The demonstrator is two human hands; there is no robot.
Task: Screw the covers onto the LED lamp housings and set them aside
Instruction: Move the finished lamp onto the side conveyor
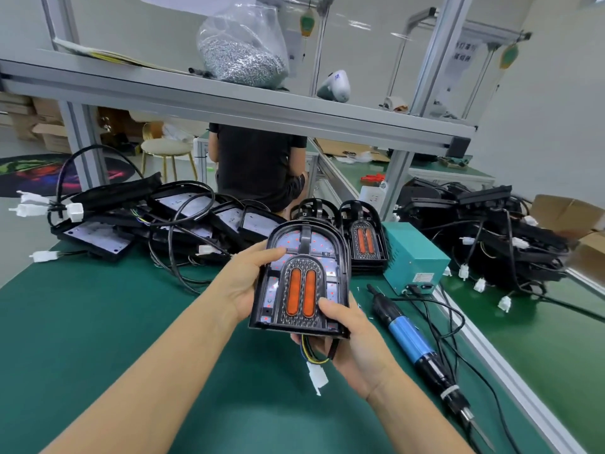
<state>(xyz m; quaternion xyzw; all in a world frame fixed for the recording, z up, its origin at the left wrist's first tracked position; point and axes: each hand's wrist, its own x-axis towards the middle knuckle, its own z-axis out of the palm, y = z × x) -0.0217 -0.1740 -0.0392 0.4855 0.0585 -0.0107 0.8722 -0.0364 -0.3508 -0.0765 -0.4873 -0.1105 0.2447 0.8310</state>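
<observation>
While raised above the table, lamp housing (302,276) gripped by left hand (244,283), right hand (350,335) clasping its base.

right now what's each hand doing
Left hand: grips the lamp housing by its left edge.
Right hand: grips the same housing at its bottom right corner.

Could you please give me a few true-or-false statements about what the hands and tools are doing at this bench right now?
1. Both hands hold one lamp housing above the green mat. True: the left hand and the right hand grip it.
2. The right hand holds the electric screwdriver. False: it lies on the mat, right of the hands.
3. A white connector hangs below the held housing. True.
4. The bag of screws sits on the mat. False: it is on the upper shelf.
</observation>
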